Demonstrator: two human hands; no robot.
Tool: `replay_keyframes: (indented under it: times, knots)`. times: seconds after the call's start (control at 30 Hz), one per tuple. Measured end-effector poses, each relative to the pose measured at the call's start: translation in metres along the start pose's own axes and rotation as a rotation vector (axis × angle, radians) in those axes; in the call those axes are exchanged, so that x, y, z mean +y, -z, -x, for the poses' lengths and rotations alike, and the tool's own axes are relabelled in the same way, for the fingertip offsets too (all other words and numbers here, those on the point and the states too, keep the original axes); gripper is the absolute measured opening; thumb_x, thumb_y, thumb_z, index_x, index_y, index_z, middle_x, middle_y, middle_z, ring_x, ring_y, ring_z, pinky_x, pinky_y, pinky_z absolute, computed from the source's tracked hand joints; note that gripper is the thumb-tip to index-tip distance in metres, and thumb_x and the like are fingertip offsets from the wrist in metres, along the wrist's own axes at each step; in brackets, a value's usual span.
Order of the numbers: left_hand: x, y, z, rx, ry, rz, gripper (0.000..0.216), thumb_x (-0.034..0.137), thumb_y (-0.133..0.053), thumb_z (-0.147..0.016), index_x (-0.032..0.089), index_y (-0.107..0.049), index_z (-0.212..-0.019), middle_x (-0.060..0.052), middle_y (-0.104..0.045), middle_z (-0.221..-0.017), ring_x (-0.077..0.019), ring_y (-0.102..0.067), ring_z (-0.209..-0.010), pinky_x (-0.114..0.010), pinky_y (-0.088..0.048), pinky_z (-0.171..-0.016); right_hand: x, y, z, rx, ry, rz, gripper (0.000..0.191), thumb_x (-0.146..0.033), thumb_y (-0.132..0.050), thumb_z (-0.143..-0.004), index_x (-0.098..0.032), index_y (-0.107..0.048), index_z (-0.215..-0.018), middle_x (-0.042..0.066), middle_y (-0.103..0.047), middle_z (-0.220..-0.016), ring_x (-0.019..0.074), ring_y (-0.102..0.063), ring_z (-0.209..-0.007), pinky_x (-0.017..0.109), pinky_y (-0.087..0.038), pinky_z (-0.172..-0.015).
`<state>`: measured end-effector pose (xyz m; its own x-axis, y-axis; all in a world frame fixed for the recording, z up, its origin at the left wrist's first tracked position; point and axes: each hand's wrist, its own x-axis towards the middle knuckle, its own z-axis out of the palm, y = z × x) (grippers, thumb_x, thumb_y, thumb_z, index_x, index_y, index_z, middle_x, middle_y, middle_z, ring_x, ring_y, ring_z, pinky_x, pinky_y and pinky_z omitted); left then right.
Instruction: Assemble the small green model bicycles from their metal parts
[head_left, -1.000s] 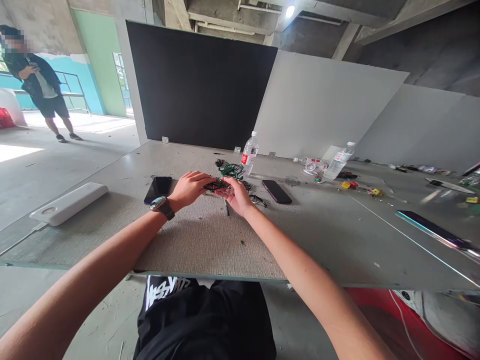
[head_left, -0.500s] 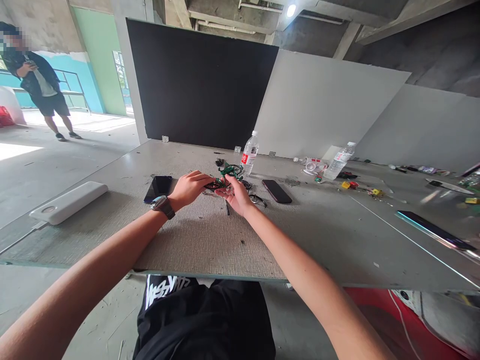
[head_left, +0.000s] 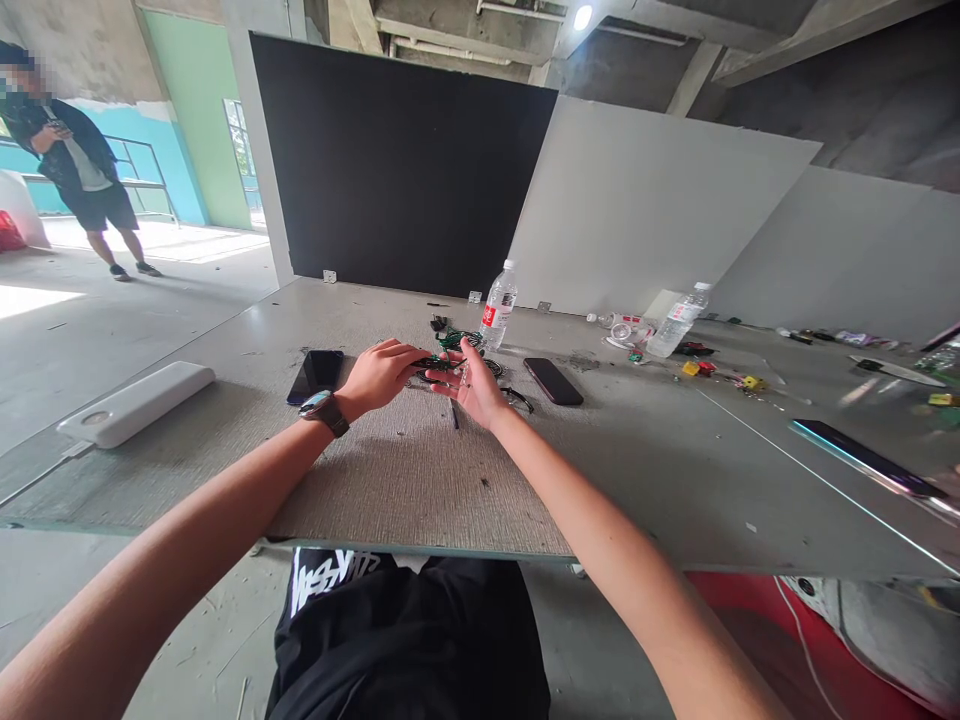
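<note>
A small green and black toy bicycle (head_left: 450, 352) sits low over the grey table (head_left: 420, 470), between my two hands. My left hand (head_left: 379, 375), with a watch on the wrist, has its fingers closed on the model's left end. My right hand (head_left: 474, 385) is palm up beside it, the thumb and fingers pinched on a small part of the model. Loose black pieces (head_left: 517, 398) lie on the table just right of my right hand.
A black phone (head_left: 315, 376) lies left of my hands and a dark red phone (head_left: 553, 381) right of them. A white power bank (head_left: 135, 403) rests at the left edge. Two water bottles (head_left: 498, 305) (head_left: 679, 320), coloured small parts and a tablet (head_left: 862, 458) are further right. A person stands far left.
The toy bicycle has been lowered and tipped flatter toward the table. My right hand has turned more palm up. The left hand has barely moved.
</note>
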<state>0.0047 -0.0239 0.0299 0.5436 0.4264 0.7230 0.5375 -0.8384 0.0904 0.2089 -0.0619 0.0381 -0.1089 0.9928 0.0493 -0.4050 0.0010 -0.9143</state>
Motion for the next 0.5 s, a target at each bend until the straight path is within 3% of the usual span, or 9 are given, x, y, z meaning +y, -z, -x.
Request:
replay_keyframes:
  times: [0.3,0.5]
  knots:
    - [-0.0040,-0.0023,-0.0013,-0.043,0.010,0.047,0.029,0.032,-0.050,-0.106,0.023,-0.071,-0.124,-0.007,-0.076,-0.114,-0.0216,-0.068,-0.103,-0.036,-0.052,-0.092,-0.0004,0.0029,-0.0017,0.015,-0.051,-0.004,0.048,-0.069,-0.075,-0.078,-0.023,-0.066,-0.088,0.004,-0.075,-0.091,0.0209,-0.076,-0.083,0.034,-0.060,-0.073]
    - [-0.0058,-0.0009,0.0007,-0.052,-0.034,-0.034,0.026,0.034,-0.059,-0.102,0.023,-0.071,-0.123,-0.007,-0.076,-0.114,-0.0219,-0.069,-0.101,-0.034,-0.053,-0.088,0.0041,0.0032,-0.0044,0.017,-0.020,-0.056,0.046,-0.065,-0.080,-0.075,-0.022,-0.066,-0.082,0.003,-0.075,-0.084,0.0186,-0.072,-0.071,0.037,-0.062,-0.078]
